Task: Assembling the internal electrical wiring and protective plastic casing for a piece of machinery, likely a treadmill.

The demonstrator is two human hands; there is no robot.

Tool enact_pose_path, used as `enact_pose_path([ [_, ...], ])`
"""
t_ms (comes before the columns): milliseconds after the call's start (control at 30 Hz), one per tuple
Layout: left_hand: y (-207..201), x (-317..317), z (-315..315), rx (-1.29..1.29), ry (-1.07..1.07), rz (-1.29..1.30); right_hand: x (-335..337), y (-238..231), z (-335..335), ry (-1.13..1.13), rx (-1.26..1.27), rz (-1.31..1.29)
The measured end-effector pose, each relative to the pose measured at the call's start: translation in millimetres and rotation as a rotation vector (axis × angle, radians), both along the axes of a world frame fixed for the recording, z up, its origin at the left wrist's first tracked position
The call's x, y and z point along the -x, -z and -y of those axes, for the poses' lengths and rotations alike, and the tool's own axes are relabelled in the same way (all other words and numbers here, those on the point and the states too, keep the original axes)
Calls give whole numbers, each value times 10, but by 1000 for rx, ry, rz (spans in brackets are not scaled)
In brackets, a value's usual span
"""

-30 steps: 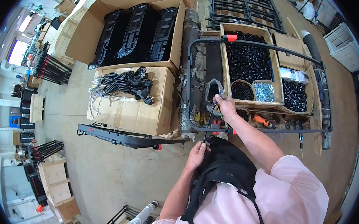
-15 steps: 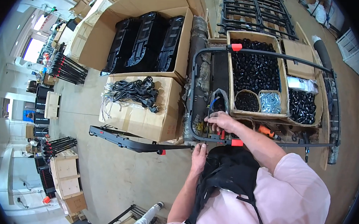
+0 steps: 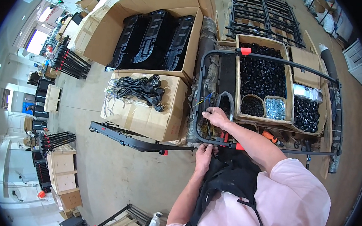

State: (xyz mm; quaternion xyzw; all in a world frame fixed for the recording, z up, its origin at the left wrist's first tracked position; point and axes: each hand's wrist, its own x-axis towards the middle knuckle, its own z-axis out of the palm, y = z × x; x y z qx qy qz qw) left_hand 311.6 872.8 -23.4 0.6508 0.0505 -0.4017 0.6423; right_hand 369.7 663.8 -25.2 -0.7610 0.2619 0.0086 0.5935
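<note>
My right hand (image 3: 217, 117) pinches a thin dark cable (image 3: 207, 103) whose blue and yellow wire ends stick up past the fingers. It is over the left end of a large black tube frame (image 3: 291, 63) with rounded corners. My left hand (image 3: 204, 155) is closed at the frame's near left corner; what lies between its fingers is hidden. A red clip (image 3: 245, 51) sits on the far rail, another red clip (image 3: 240, 146) on the near rail. From beside my left hand, a long black bar (image 3: 141, 144) reaches left.
Beneath the frame, a cardboard box (image 3: 236, 75) holds many black parts and silver screws (image 3: 275, 108). An orange-handled tool (image 3: 270, 137) lies near the front rail. Left stand a carton of black plastic covers (image 3: 152, 39) and a box topped with black cords (image 3: 138, 89). More frames (image 3: 265, 18) lie behind.
The coloured wire ends now stand above the frame's left end, having come up from beside the plastic bag. My right hand has shifted slightly, and the whole view has tilted a little.
</note>
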Motion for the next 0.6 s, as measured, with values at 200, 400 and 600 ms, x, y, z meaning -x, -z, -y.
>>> enact_pose_path([
  [200, 26, 3, 16, -19, -31, 14, -66, -49, 84, -156, -7, -101],
  [400, 88, 0, 40, -27, -69, -21, -98, 45, 733, -492, 391, -211],
  [600, 156, 37, 55, 27, -113, -46, -67, 489, 774, -707, 1065, -255],
])
